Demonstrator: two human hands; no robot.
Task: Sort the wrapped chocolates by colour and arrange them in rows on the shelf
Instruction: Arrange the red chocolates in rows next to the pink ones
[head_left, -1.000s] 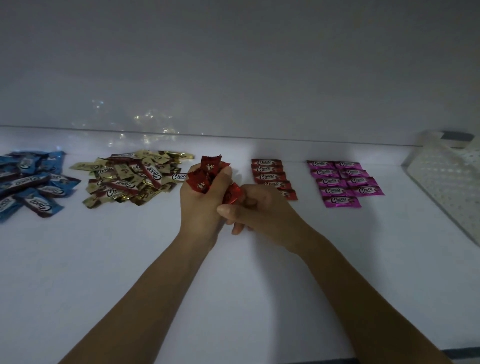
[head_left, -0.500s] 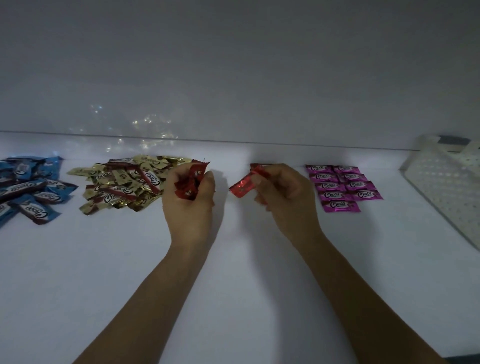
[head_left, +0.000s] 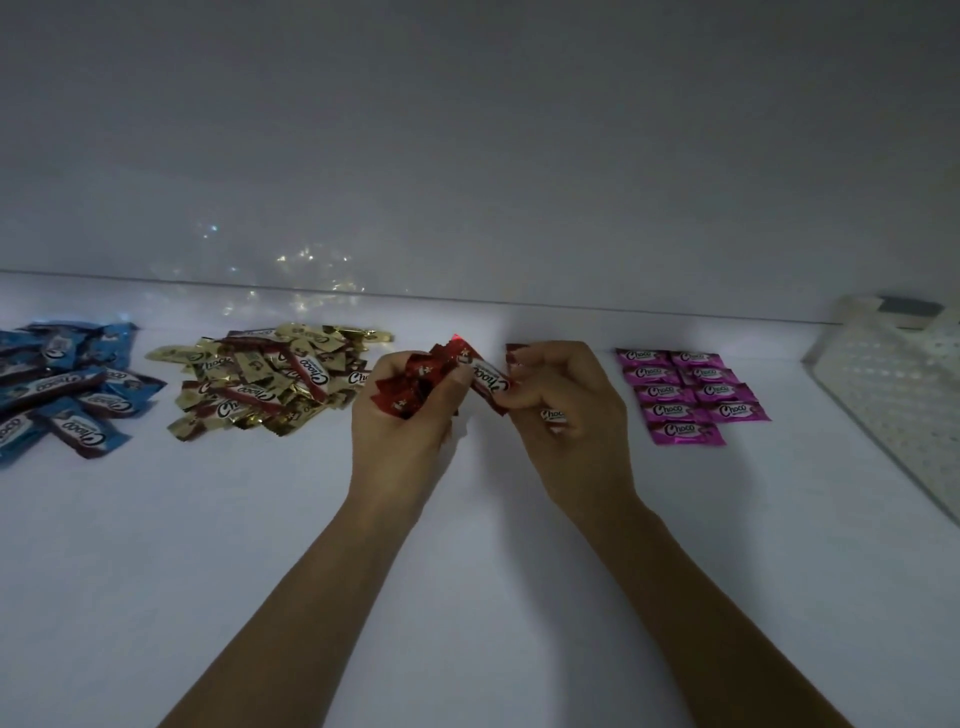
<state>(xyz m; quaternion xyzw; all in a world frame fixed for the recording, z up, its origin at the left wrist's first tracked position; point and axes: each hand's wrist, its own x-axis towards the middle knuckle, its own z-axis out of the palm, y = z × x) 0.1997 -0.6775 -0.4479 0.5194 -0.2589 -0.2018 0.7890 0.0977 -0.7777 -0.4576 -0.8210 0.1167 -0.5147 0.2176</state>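
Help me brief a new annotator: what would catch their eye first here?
Centre stage, the left hand grips a bunch of red chocolates while the right hand pinches one red chocolate beside it. Right of them, pink chocolates lie in neat rows; to the left sit a loose gold pile and a blue pile.

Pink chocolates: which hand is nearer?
Right. The right hand is just left of the pink chocolates, not touching; the left hand is farther left, beside the gold pile.
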